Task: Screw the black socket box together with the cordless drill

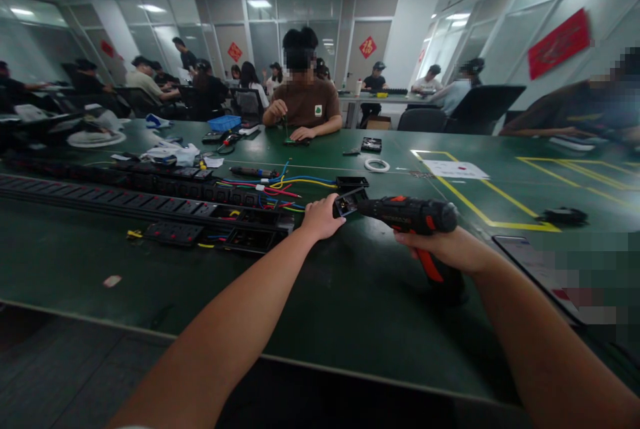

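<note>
My right hand (447,247) is wrapped round the handle of a black and orange cordless drill (407,214). The drill lies level and its nose points left, into or right against a small black plastic housing (351,202). Closed on that housing's left end is my left hand (321,216), holding it tilted just above the green table. Whether the drill's tip touches a screw inside is too small to tell. Beside my left hand, red, blue and yellow wires (295,182) run toward another black box (352,182) behind the housing.
Long black power strips (150,199) fill the left of the green table (200,302). A white tape ring (377,165) and a paper sheet (457,170) lie beyond the drill. At right is a large phone-like screen (535,269). A co-worker (305,102) sits opposite, hands on a small part.
</note>
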{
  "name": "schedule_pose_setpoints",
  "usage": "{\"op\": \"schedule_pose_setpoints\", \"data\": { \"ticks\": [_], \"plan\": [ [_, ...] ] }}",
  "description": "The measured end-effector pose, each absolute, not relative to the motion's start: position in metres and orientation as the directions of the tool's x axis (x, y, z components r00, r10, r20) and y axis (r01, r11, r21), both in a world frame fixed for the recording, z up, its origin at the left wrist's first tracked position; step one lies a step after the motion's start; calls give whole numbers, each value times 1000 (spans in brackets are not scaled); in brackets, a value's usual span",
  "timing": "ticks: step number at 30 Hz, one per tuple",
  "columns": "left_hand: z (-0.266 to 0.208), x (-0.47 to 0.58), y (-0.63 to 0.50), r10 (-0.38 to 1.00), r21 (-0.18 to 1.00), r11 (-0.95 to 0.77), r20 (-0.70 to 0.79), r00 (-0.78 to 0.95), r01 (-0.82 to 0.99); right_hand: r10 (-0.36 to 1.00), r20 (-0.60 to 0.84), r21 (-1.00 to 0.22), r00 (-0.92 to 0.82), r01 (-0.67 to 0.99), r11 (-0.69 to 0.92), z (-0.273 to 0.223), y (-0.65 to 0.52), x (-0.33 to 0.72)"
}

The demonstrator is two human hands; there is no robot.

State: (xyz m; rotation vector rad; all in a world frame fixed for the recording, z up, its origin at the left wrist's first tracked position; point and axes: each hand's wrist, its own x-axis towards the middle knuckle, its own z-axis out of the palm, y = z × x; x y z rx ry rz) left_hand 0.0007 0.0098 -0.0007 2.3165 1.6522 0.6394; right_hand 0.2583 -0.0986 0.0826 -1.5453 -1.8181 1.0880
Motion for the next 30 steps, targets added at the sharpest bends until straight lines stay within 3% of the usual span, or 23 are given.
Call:
{"op": "schedule_pose_setpoints", "data": {
  "ticks": [30],
  "plan": [
    [0,1,9,940,425,-335,211,268,841,962,-101,-834,-252,549,56,81,-98,261]
  ]
}}
